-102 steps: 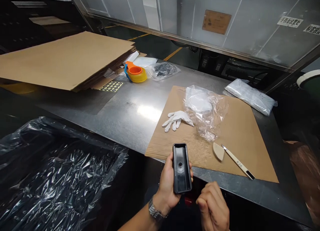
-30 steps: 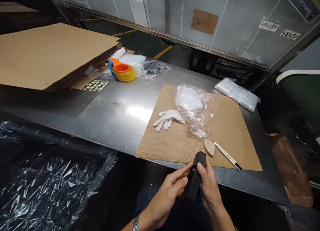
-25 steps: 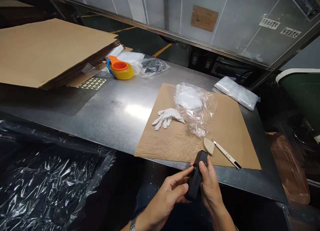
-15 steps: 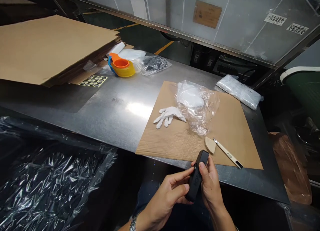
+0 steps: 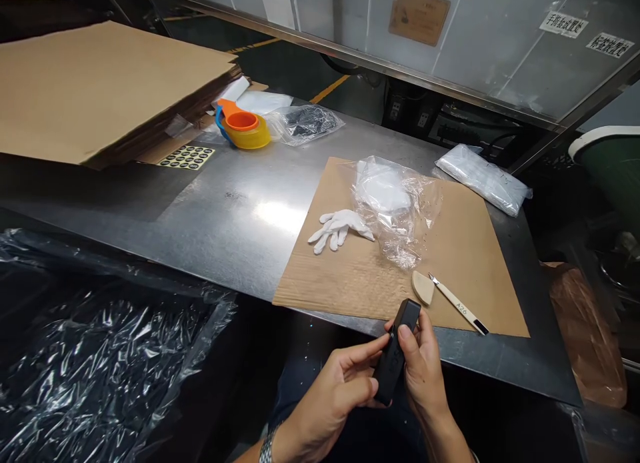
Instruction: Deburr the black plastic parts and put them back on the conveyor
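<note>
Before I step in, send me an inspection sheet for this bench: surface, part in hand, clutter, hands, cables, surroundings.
Surface: metal table, glare patch on it; cardboard sheet toward the near right.
Part: black part, held tilted at the table's near edge; marking unreadable.
Clutter: white glove, clear plastic bag, tan wedge and cutter marked A26 on the cardboard sheet; yellow tape roll and sticker sheet farther left.
Hands: left hand and right hand both on the black part, ungloved.
Cables: dark cable behind the table; routing unclear.
Surroundings: grey panel beyond; crumpled dark plastic at left.
</note>
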Demonstrator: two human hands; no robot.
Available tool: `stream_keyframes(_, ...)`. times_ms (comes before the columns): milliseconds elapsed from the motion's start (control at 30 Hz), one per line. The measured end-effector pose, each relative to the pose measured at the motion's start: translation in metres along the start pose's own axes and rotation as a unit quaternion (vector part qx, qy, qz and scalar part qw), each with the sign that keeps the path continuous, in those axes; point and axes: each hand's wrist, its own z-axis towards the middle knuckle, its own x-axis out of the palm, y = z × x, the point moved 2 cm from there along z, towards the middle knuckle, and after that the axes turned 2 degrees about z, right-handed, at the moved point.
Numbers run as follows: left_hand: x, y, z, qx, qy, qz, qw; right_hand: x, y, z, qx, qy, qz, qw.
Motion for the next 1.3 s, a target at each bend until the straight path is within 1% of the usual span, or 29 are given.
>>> stream_keyframes(167, 0.0001, 0.0021, 0.0016, 0.010, -0.004, 0.008, 1.000, 0.0004, 0.0007, -0.0019, -0.006, 0.000, -0.007, 1.000)
stream_keyframes(333, -0.0004, 0.0036, 0.0015, 0.014, 0.003, 0.020, 1.000, 0.0010, 0.0022, -0.0011, -0.025, -0.018, -0.012, 0.999)
stream_keyframes(700, -0.0006, 0.0061, 0.0012, 0.037, 0.004, 0.027, 0.999, 0.0011, 0.0026, 0.0000, -0.032, -0.026, -0.030, 0.999)
stream_keyframes(867, -0.0031, 0.0095, 0.0011, 0.022, -0.020, 0.024, 0.999, 0.0005, -0.0007, 0.0006, -0.027, -0.018, -0.027, 0.999)
stream_keyframes(1100, -0.0018, 0.0062, -0.0003, 0.001, -0.026, -0.008, 1.000, 0.0000, -0.0033, 0.0013, 0.005, 0.001, 0.008, 1.000)
stream_keyframes(1300, 0.0003, 0.0044, 0.0012, -0.004, -0.033, -0.016, 0.999, -0.0005, -0.0037, 0.0015, -0.014, 0.003, -0.012, 1.000)
